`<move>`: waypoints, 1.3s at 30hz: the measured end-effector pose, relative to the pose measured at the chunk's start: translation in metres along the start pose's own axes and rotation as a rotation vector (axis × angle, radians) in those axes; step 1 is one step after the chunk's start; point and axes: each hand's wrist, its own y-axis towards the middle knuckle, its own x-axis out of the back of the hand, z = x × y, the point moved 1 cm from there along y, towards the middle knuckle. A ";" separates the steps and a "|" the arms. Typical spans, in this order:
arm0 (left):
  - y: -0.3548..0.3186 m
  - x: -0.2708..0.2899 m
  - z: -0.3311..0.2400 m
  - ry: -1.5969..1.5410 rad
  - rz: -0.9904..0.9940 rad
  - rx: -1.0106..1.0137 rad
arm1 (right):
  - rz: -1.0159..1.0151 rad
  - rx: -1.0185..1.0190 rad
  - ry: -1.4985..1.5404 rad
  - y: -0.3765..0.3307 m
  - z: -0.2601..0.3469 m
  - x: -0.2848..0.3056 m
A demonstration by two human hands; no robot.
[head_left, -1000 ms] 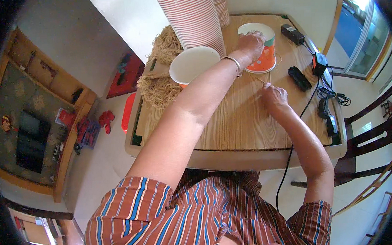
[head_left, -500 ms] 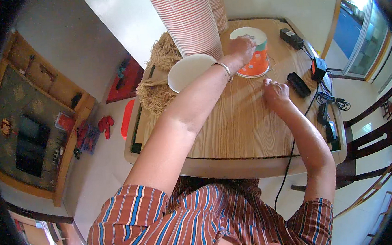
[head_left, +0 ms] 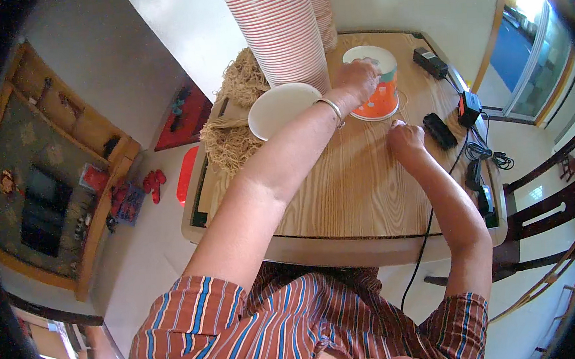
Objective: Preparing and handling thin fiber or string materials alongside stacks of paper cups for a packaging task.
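One wood-grain table (head_left: 341,196) carries everything here. Toward its far left corner rise two stacks of cups, a tall front stack (head_left: 282,35) and a rear stack (head_left: 322,19) partly hidden behind it. Two single cups stand apart from them: a white-lined cup (head_left: 280,111), opening upward, before the front stack, and an orange cup (head_left: 383,100), white circle upward, toward the far edge, right of centre. Two clumps of tan strands, a far clump (head_left: 243,77) and a near clump (head_left: 226,147), lie along the left edge. The left hand (head_left: 357,82) is partly closed, bent fingers touching the orange cup's top; how firmly, I cannot tell. The right hand (head_left: 406,138) is curled nearly closed near that cup's base. At least four black devices (head_left: 440,131) line the right edge. One thin strand (head_left: 402,101) passes near the right fingertips; whether they pinch it, I cannot tell.
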 end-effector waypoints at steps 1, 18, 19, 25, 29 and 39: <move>-0.001 0.001 -0.002 0.000 -0.002 0.003 | -0.001 0.002 -0.003 0.000 -0.002 -0.003; 0.002 0.006 0.002 0.051 -0.037 -0.046 | 0.041 -0.114 0.256 0.026 -0.024 0.009; 0.002 0.006 0.003 0.052 -0.034 -0.043 | 0.043 -0.110 0.257 0.025 -0.024 0.011; 0.007 0.010 0.005 -0.024 0.021 0.003 | -0.003 -0.059 0.184 0.028 -0.030 0.010; 0.008 0.007 0.005 -0.026 -0.014 -0.011 | -0.046 -0.026 0.140 0.023 -0.026 0.000; 0.015 0.000 0.001 0.015 0.017 0.016 | -0.065 -0.040 0.078 0.006 -0.028 0.010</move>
